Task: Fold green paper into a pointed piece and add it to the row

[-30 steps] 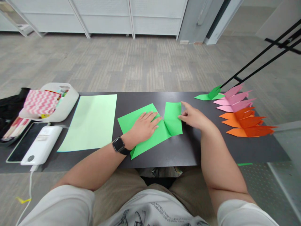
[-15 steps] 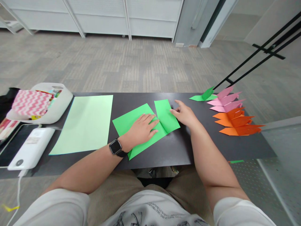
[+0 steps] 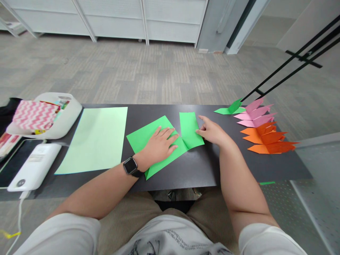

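A folded sheet of bright green paper [image 3: 145, 138] lies on the dark table in front of me. My left hand [image 3: 159, 144], a black watch at its wrist, presses flat on the sheet with the fingers spread. Part of the paper is hidden beneath it. On the right, a flap of the green sheet [image 3: 190, 127] angles up from a crease. My right hand [image 3: 211, 130] is at this flap's right edge, thumb touching the edge and index finger stretched out apart from it; the other fingers are curled.
Pale green sheets [image 3: 92, 140] lie left of the folded paper. A white basket [image 3: 66, 122], a white power bank [image 3: 34, 168] and a dark-screened device [image 3: 16, 163] occupy the far left. Folded green [image 3: 230, 108], pink [image 3: 255, 113] and orange paper pieces [image 3: 268, 139] stand at right.
The green flap has swung a little to the right, and my right hand has shifted right along with it. My left hand stays flat on the paper.
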{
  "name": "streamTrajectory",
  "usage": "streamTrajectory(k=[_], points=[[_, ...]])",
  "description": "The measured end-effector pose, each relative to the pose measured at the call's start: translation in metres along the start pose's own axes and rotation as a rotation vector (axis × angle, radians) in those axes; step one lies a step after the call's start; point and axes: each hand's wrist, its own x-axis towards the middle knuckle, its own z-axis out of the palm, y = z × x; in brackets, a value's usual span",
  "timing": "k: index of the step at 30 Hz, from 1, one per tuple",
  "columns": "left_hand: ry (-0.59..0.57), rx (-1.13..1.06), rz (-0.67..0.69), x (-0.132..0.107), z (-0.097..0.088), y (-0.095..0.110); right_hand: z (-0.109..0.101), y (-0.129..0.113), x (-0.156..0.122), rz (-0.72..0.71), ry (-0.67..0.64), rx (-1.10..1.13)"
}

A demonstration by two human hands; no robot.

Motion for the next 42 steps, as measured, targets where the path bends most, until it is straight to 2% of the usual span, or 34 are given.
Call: streamTrajectory(k=[4,7,12,16,19,29,39,42], points=[[0.008,0.007,-0.028,0.002,0.001,-0.003,-0.002,0.006,-0.001,0.041,-0.007,-0.035],[0.014,0.008,-0.037,0.003,-0.001,-0.004,0.002,0.004,0.001,0.037,0.05,-0.056],[0.069,-0.006,0.032,0.004,-0.009,0.0,0.011,-0.008,0.007,0.036,0.138,-0.089],[0.021,-0.04,0.1,0.002,-0.011,0.004,0.015,-0.014,0.008,0.04,0.192,-0.077],[-0.001,-0.037,0.094,0.001,-0.009,0.005,0.015,-0.014,0.008,0.025,0.221,-0.048],[-0.027,0.006,0.057,0.0,-0.006,0.005,0.009,-0.014,0.003,0.026,0.06,0.12],[-0.031,-0.012,0.046,0.0,-0.006,0.006,-0.006,0.002,-0.003,0.041,0.034,-0.106],[-0.032,-0.007,0.044,0.0,-0.005,0.006,-0.009,0.008,-0.003,0.075,0.042,-0.088]])
